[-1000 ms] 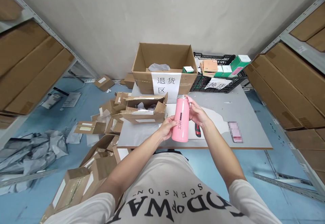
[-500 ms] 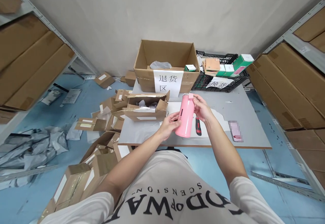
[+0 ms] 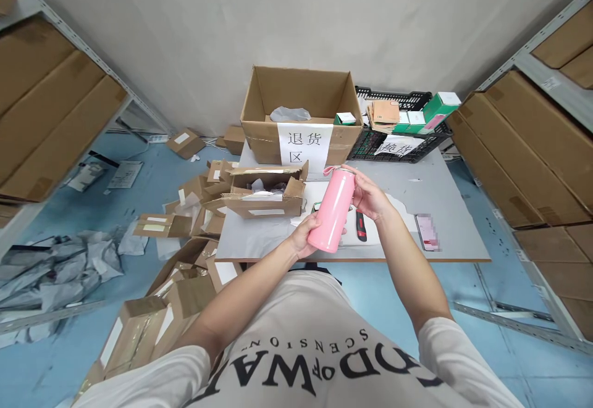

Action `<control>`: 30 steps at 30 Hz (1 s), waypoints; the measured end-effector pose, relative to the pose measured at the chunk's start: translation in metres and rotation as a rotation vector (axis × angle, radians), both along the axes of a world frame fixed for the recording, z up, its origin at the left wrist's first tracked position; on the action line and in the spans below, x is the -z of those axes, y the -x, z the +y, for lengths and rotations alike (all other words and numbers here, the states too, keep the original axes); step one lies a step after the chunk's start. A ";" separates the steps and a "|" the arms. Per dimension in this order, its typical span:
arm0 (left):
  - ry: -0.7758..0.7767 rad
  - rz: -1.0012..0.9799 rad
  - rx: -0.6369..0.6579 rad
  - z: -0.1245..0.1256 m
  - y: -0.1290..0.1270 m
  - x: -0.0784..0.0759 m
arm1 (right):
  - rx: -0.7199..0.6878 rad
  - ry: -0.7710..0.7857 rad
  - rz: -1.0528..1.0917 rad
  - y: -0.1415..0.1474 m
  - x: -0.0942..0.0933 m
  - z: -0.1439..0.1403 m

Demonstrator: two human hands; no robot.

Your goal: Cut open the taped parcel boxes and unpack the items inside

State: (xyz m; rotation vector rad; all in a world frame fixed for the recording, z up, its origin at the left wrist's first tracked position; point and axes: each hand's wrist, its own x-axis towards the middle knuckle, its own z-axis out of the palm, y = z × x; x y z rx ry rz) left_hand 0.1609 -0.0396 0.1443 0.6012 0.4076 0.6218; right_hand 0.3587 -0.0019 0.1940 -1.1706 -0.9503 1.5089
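A glossy pink bottle (image 3: 332, 212) with a strap loop at its top is held tilted above the table, between both my hands. My left hand (image 3: 306, 236) is closed around its lower end, some fingers hidden behind it. Up near the cap, my right hand (image 3: 369, 195) grips the other side, its fingertips partly hidden. Beneath and just right of the bottle, a red and black box cutter (image 3: 361, 226) lies on a white sheet. A pink-screened phone (image 3: 428, 233) rests farther right on the grey table (image 3: 454, 210).
At the back stands a large open carton (image 3: 259, 142) with a paper sign, beside a black crate (image 3: 407, 152) of small boxes. A smaller opened carton (image 3: 264, 210) sits at the table's left. Cardboard boxes (image 3: 185, 297) and grey plastic bags (image 3: 69, 266) cover the floor at left.
The bottle has been turned about its length, so its dark mark and front strap tab no longer face me. It leans more, and my left hand has shifted down toward its base.
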 end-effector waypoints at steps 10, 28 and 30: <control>0.029 -0.029 0.063 -0.002 -0.002 0.007 | 0.018 -0.042 -0.048 0.003 0.001 -0.001; -0.767 0.576 -0.436 0.031 -0.006 0.024 | -0.097 -0.482 -0.733 0.007 -0.053 -0.015; -0.828 0.582 -0.468 0.044 -0.011 0.022 | -0.101 -0.515 -0.919 0.009 -0.072 -0.014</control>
